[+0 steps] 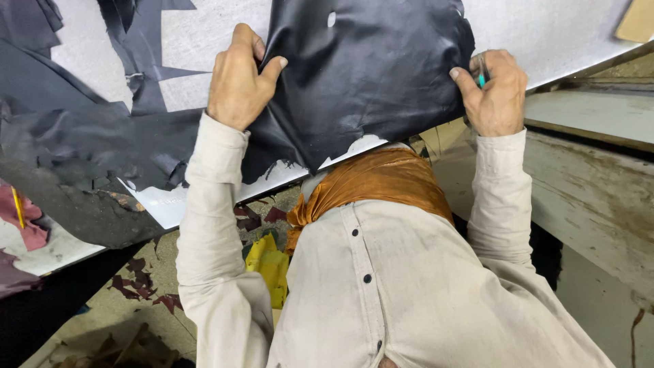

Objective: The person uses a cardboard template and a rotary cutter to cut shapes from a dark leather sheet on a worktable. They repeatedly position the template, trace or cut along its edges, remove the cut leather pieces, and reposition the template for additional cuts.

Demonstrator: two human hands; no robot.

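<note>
While both hands pinch its edges, the black leather sheet (368, 75) lies spread on the pale table (565, 34), filling the view from 11 to 1 o'clock. The left hand (237, 82) grips the sheet's left edge at about 10 o'clock, thumb and forefinger closed tight on a raised fold. The right hand (496, 92) holds the right edge at about 2 o'clock, thumb pressed on the leather and the other fingers curled narrow around a thin teal pen (481, 76). Judging by the soft ripples and the way it puckers under the thumbs, the leather looks thin, limp and light, with a slightly glossy face that could slide on the table. Its lower edge is ragged and 1 small hole (332, 19) shows near the top, so it may tear if pulled hard there; the sound side edges, where the hands already are, seem the best holds, with an even pull from both sides. More dark offcuts (75, 136) lie at 9 o'clock, partly overlapping one another, and reddish scraps (27, 218) sit at 8 o'clock. An orange cloth (375, 184) lies at the person's chest, just below the table edge.
</note>
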